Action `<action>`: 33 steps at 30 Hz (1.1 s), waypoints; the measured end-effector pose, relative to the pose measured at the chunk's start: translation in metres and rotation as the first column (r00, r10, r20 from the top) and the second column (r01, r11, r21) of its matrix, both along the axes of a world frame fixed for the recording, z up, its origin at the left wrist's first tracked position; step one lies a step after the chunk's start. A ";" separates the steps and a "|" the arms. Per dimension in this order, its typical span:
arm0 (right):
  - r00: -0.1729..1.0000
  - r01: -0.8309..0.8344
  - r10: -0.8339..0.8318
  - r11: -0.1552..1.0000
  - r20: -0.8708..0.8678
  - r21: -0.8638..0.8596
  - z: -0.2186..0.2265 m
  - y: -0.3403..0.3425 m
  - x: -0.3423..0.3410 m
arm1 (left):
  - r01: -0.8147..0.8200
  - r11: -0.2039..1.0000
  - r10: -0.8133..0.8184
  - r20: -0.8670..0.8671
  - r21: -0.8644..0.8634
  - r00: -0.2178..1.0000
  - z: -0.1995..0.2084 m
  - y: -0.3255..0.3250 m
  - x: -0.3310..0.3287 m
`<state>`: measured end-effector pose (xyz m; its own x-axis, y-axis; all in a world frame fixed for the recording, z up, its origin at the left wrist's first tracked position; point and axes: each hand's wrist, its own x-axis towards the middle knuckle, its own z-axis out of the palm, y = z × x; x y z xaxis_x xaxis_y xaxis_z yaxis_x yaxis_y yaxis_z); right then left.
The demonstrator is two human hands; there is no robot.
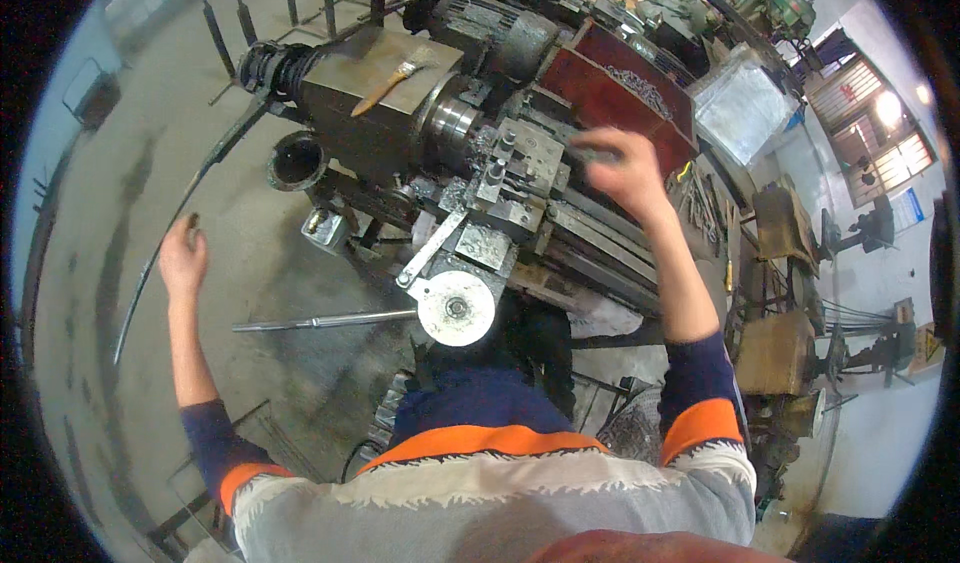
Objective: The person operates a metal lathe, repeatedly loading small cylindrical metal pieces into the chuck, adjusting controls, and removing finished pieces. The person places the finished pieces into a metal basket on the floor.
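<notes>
My left hand (pixel 184 255) is closed around a long, thin, dark rod (pixel 215 160) that slants down from the left end of a lathe. On the right, my right hand (pixel 625 171) is raised beside the tool post (pixel 530 153), slightly blurred, its fingers stretched leftward and apart with nothing visible in them. The lathe's round metal chuck (pixel 452 123) faces the tool post. Nearer to me are a flat metal handle (pixel 433 247), a pale round handwheel (pixel 456 309) and a long bar (pixel 320 322) reaching left from the wheel.
A wooden-handled brush (pixel 385 90) lies on the headstock (pixel 340 73). Behind the lathe stands a red tray (pixel 590 83) with metal shavings. Hand tools (pixel 700 206) lie to the right, near other machines (pixel 780 353). Concrete floor (pixel 240 223) spreads out at left.
</notes>
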<state>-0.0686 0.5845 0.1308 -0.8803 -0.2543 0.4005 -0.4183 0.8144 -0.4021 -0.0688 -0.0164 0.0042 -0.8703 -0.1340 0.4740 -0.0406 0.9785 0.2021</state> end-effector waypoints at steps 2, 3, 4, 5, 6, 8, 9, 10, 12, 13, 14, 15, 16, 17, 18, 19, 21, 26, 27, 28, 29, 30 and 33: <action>0.987 -0.095 0.094 0.995 0.133 0.000 0.001 -0.034 -0.047 | -0.187 0.975 0.202 0.128 -0.122 0.971 0.015 -0.032 -0.005; 0.965 -0.086 0.073 0.996 0.251 0.040 0.001 -0.058 -0.062 | -0.235 0.948 0.260 0.095 -0.216 0.961 0.011 -0.064 0.002; 0.930 -0.086 0.049 0.993 0.364 0.085 0.003 -0.079 -0.075 | -0.287 0.909 0.318 0.059 -0.303 0.946 0.000 -0.102 0.011; 0.920 -0.124 0.073 0.986 0.385 0.109 -0.006 -0.086 -0.092 | -0.324 0.914 0.372 0.184 -0.246 0.910 -0.006 -0.121 0.016; 0.909 -0.165 0.098 0.977 0.406 0.133 -0.026 -0.089 -0.112 | -0.369 0.910 0.412 0.309 -0.191 0.857 -0.011 -0.136 0.023; 0.937 -0.084 -0.032 0.945 0.348 0.315 -0.043 -0.106 -0.125 | -0.400 0.894 0.446 0.306 -0.203 0.841 -0.024 -0.156 0.041; 0.937 -0.086 -0.029 0.947 0.348 0.310 -0.041 -0.110 -0.124 | -0.470 0.860 0.509 0.269 -0.197 0.818 -0.030 -0.159 0.042; 0.933 -0.087 -0.034 0.945 0.359 0.315 -0.036 -0.113 -0.118 | -0.532 0.826 0.563 0.247 -0.185 0.789 -0.029 -0.134 0.038; 0.944 -0.056 -0.053 0.946 0.325 0.318 -0.044 -0.109 -0.121 | -0.537 0.840 0.543 0.159 -0.080 0.825 -0.022 -0.093 0.049; 0.957 -0.089 -0.012 0.940 0.291 0.330 -0.057 -0.094 -0.131 | -0.543 0.835 0.549 0.209 -0.090 0.809 -0.009 -0.051 0.059; 0.975 -0.096 0.022 0.939 0.222 0.330 -0.067 -0.088 -0.136 | -0.555 0.825 0.561 0.262 -0.104 0.785 0.003 -0.017 0.071; 0.966 -0.066 -0.017 0.949 0.257 0.309 -0.062 -0.093 -0.133 | -0.548 0.835 0.540 0.275 -0.052 0.795 0.004 -0.008 0.083; 0.954 -0.028 -0.060 0.957 0.295 0.288 -0.059 -0.100 -0.128 | -0.536 0.844 0.515 0.285 -0.004 0.808 0.004 -0.003 0.093; 0.960 -0.060 -0.017 0.964 0.281 0.261 -0.061 -0.099 -0.130 | -0.558 0.830 0.532 0.303 -0.001 0.791 0.010 0.009 0.095; 0.964 -0.087 0.022 0.968 0.266 0.234 -0.067 -0.096 -0.133 | -0.575 0.818 0.544 0.320 0.003 0.776 0.016 0.021 0.099; 0.967 -0.101 0.046 0.971 0.250 0.215 -0.068 -0.090 -0.135 | -0.580 0.814 0.542 0.341 0.012 0.768 0.016 0.030 0.102; 0.949 -0.110 0.016 0.953 0.315 0.281 -0.058 -0.097 -0.132 | -0.524 0.851 0.485 0.320 0.043 0.814 -0.003 0.048 0.121; 0.947 -0.148 0.068 0.959 0.314 0.240 -0.029 -0.093 -0.112 | -0.346 0.934 0.276 0.439 0.087 0.855 0.020 0.043 0.107; 0.943 -0.178 0.122 0.971 0.308 0.159 -0.021 -0.085 -0.105 | -0.255 0.967 0.233 0.340 0.021 0.911 0.030 0.054 0.100; 0.937 -0.218 0.187 0.973 0.295 0.075 -0.012 -0.081 -0.098 | -0.178 0.982 0.186 0.237 -0.055 0.953 0.043 0.070 0.094; 0.936 -0.243 0.258 0.966 0.239 -0.094 -0.003 -0.081 -0.080 | -0.070 0.995 0.062 0.111 0.069 0.992 0.054 0.086 0.085; 0.928 -0.333 0.351 0.932 0.126 -0.143 0.001 -0.083 -0.064 | 0.052 0.983 -0.048 -0.030 0.174 0.998 0.064 0.105 0.073; 0.860 -0.511 0.492 0.831 -0.136 -0.219 -0.001 -0.090 -0.024 | 0.336 0.345 -0.533 -0.112 0.876 0.839 0.093 0.189 0.028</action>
<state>-0.0925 0.4940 0.1296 -0.6248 -0.5415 0.5624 -0.7777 0.3676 -0.5100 -0.0403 0.1728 0.0976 -0.9781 0.0513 0.2019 0.2081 0.2032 0.9568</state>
